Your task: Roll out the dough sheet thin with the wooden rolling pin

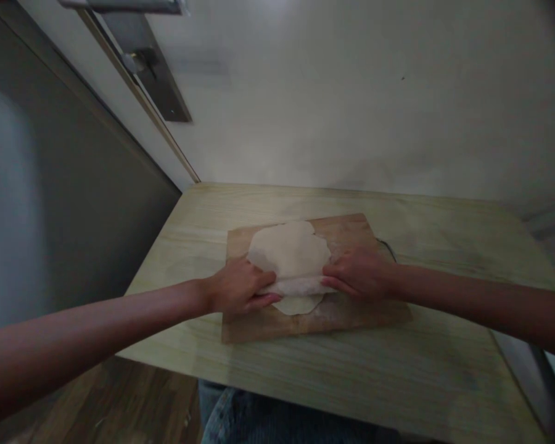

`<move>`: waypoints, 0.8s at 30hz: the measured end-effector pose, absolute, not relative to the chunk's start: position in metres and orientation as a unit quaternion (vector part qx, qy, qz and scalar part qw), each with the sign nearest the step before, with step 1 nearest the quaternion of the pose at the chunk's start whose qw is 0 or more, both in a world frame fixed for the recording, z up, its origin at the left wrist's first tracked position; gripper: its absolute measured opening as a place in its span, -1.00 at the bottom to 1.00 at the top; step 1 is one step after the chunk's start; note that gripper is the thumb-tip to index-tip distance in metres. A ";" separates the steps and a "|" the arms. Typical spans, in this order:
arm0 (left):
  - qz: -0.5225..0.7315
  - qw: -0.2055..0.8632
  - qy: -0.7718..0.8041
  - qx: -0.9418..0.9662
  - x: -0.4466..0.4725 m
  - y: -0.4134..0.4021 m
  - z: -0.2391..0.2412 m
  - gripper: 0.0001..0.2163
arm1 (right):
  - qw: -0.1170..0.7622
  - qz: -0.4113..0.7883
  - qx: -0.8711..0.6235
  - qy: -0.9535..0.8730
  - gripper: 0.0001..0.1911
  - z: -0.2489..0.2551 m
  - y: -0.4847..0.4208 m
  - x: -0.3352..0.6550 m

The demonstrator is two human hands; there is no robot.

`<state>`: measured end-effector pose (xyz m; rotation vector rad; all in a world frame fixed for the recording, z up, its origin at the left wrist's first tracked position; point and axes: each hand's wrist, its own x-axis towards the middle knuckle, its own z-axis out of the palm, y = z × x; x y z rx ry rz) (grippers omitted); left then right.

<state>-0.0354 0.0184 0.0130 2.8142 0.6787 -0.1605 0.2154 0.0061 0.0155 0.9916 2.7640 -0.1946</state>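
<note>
A thin, flat sheet of pale dough (290,250) lies on a brown wooden board (351,231) on a light wooden table (420,364). Across the dough's near part lies a pale rolling pin (298,285). My left hand (238,287) is closed over the pin's left end. My right hand (358,273) rests on its right end with fingers curled over it. A small flap of dough (298,304) shows below the pin, toward me.
A white wall (374,111) rises behind the table. A dark grey panel (74,203) stands along the left, with a metal handle plate (152,68) above. Wooden floor (120,407) shows at lower left. Blue denim (240,413) is at the table's near edge.
</note>
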 end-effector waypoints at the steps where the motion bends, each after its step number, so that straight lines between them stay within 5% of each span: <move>1: -0.046 0.124 0.231 0.964 -0.036 0.017 0.012 -0.71 | 0.098 -0.063 0.337 0.934 -0.51 0.014 0.005 0.216; 12: 0.008 0.004 0.236 0.972 -0.037 -0.008 0.002 -0.72 | -0.005 0.019 0.329 0.944 -0.61 0.007 -0.014 0.219; 24: -0.033 -0.034 0.272 0.961 -0.032 -0.016 0.005 -0.73 | 0.029 0.027 0.340 0.939 -0.66 0.006 -0.016 0.215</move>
